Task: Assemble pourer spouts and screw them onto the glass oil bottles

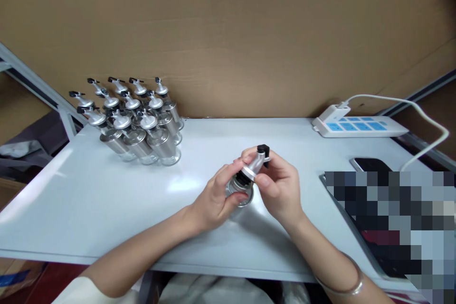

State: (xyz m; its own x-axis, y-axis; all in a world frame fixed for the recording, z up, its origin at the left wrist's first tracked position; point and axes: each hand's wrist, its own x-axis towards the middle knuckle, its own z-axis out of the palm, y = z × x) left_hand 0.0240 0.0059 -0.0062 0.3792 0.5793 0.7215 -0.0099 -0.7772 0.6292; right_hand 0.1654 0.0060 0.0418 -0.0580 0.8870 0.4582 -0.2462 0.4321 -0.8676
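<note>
Holding a small bottle (241,193) upright near the middle of the white table (89,190), the left hand (217,197) wraps its fingers around the glass body, thumb reaching up toward the neck. The right hand (280,185) pinches a silver spout (253,165) with a black tip, thumb and fingers closed on it; the spout sits tilted at the bottle's mouth, its black plug just at the opening, and whether it is fully seated cannot be told. Both hands meet over the bottle, touching or nearly so. A bangle (347,285) circles the right wrist at the near edge. At the far left of the table stands a tight cluster of finished bottles (137,121), each topped with the same kind of silver spout, well apart from the hands. At the far right lies a power strip (359,126) with a white cable (423,118) looping off toward the right edge. Nearer, on the right, a dark phone (370,165) lies flat beside a blurred-out patch. Brown cardboard (228,33) forms the backdrop behind the table.
</note>
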